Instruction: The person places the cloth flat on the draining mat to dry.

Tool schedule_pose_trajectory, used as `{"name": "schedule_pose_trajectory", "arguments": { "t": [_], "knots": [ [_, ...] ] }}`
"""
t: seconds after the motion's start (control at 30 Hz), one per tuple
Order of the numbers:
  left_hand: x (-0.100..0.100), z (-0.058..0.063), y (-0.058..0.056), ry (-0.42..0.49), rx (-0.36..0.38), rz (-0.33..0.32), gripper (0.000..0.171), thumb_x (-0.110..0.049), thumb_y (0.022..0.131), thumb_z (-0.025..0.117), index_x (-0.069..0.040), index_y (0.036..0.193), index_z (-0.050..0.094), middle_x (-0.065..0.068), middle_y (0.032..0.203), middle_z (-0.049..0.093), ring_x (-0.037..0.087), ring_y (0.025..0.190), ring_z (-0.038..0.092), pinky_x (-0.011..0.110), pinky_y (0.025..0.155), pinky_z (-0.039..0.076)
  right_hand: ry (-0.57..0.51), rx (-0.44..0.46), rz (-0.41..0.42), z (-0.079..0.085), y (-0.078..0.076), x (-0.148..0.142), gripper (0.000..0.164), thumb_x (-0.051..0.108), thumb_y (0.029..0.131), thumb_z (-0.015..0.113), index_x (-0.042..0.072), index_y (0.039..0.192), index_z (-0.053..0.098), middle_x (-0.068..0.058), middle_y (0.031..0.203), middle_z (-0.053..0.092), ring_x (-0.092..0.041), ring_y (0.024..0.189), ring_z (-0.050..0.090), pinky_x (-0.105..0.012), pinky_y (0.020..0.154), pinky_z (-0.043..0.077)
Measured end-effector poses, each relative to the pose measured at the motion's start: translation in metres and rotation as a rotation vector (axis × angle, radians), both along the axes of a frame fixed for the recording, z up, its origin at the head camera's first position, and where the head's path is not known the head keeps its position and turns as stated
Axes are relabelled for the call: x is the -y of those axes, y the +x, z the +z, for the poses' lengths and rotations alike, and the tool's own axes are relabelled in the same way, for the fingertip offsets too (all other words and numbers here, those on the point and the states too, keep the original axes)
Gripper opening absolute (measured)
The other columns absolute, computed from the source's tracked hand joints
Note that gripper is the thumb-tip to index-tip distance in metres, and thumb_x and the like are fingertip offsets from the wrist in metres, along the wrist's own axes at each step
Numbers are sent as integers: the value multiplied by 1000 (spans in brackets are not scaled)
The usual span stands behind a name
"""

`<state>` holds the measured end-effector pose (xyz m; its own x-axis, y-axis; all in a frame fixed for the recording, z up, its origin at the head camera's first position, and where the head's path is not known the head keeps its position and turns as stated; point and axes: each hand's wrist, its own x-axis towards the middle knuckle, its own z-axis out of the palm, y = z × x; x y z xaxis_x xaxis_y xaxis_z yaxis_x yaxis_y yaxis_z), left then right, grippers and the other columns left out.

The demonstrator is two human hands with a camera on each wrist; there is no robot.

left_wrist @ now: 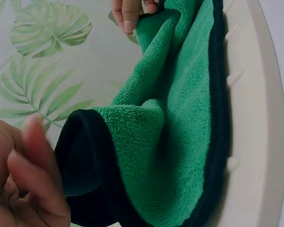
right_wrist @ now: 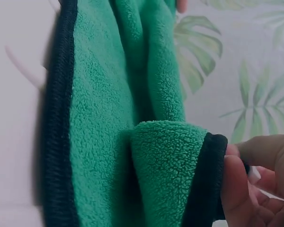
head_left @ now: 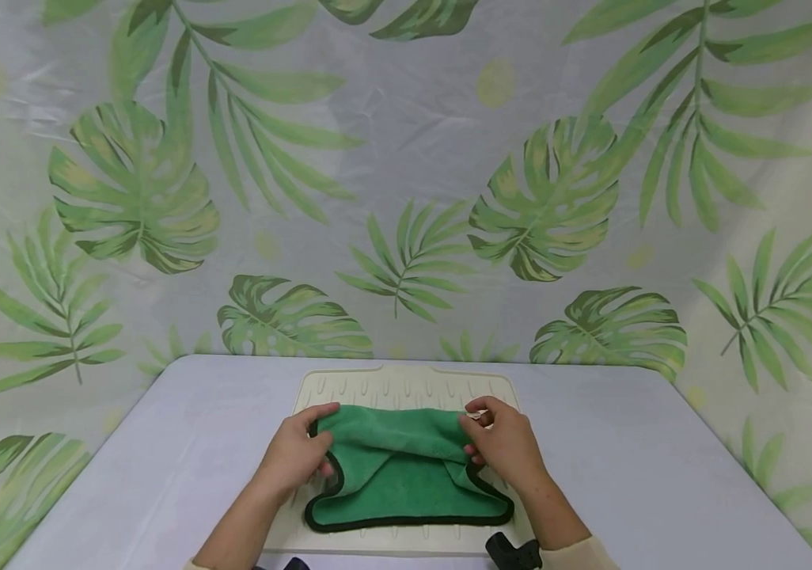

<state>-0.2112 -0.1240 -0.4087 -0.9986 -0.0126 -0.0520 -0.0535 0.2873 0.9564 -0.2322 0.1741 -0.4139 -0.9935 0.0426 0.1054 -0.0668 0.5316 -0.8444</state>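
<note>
A green towel (head_left: 413,491) with a dark edging lies on a cream ridged board (head_left: 406,385), its far part lifted and folded over toward the near edge. My left hand (head_left: 290,457) pinches the lifted part at its left edge; in the left wrist view, the fingers (left_wrist: 40,175) are partly blurred beside the dark border. At the opposite edge my right hand (head_left: 511,448) pinches the towel between thumb and fingers. A small white piece, perhaps a label (right_wrist: 253,175), shows among the right hand's fingers. Folds hide the towel's underside.
The board rests on a white table (head_left: 164,475). Behind it hangs a pale sheet (head_left: 420,158) printed with green leaves. Black devices (head_left: 513,550) show near the wrists at the bottom of the head view.
</note>
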Motion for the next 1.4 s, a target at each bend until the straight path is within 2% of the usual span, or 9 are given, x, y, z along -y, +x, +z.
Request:
{"name": "schedule_pose_trajectory", "arguments": {
  "t": [0.1, 0.23, 0.47, 0.63, 0.83, 0.93, 1.07, 1.27, 1.4],
  "knots": [
    [1, 0, 0, 43, 19, -17, 54, 4, 94, 47, -7, 147, 54, 27, 112, 69, 19, 60, 71, 26, 42, 45, 20, 7, -12, 0, 0, -1, 29, 22, 98, 69, 7, 123, 67, -9, 89, 67, -12, 60, 68, -28, 54, 58],
    [1, 0, 1, 82, 15, -26, 51, 3, 97, 48, -4, 147, 53, 31, 142, 54, 23, 81, 77, 31, 50, 57, 92, -5, -14, 0, -1, -3, 29, 22, 99, 66, 8, 125, 67, -5, 82, 68, -12, 55, 65, -29, 52, 54],
    [1, -2, 0, 33, -16, 0, 35, -9, 102, 56, -4, 136, 62, 22, 129, 62, 19, 89, 73, 32, 60, 62, 206, -54, 2, 1, 1, -4, 33, 8, 101, 56, 10, 133, 65, 0, 55, 64, -11, 47, 59, -28, 47, 44],
    [0, -3, 0, 14, -35, -4, 28, -13, 103, 58, -3, 128, 66, 17, 114, 67, 21, 92, 71, 35, 71, 64, 159, -42, 5, 1, 1, -3, 27, 7, 100, 56, 6, 124, 69, -2, 67, 72, -11, 51, 63, -27, 48, 46],
    [0, -4, -1, -4, -52, -3, 23, -16, 103, 60, -5, 120, 69, 15, 119, 66, 20, 96, 69, 36, 77, 63, 146, -41, -21, 0, -2, -2, 15, 25, 99, 69, 11, 98, 73, -2, 70, 69, -11, 52, 63, -28, 51, 50],
    [1, -4, -1, -62, -81, 6, 21, -18, 102, 60, -8, 118, 71, 14, 126, 66, 26, 111, 66, 40, 86, 59, 186, -62, -22, -2, -2, -3, 13, 23, 98, 69, 11, 102, 72, -1, 74, 68, -10, 54, 63, -28, 52, 49],
    [1, -4, 0, -110, -102, 20, 21, -20, 102, 61, -10, 116, 72, 11, 131, 67, 29, 124, 60, 40, 94, 54, 210, -73, -6, -3, -2, -4, 23, 16, 99, 66, 9, 121, 69, -3, 84, 70, -8, 60, 64, -28, 55, 50],
    [-1, -3, 0, -30, -56, 30, 25, -22, 104, 59, -6, 122, 69, 13, 106, 69, 21, 75, 72, 32, 66, 61, 242, -76, 4, -1, -2, -5, 36, 5, 101, 56, 10, 137, 62, -2, 74, 67, -9, 54, 60, -28, 50, 47],
    [-1, -3, 0, -15, -48, 28, 27, -20, 107, 54, -6, 127, 66, 12, 94, 69, 21, 62, 71, 31, 58, 59, 294, -80, 20, -2, -2, -5, 49, -3, 97, 49, 12, 143, 58, -1, 63, 63, -10, 43, 50, -28, 43, 39]
  ]
}}
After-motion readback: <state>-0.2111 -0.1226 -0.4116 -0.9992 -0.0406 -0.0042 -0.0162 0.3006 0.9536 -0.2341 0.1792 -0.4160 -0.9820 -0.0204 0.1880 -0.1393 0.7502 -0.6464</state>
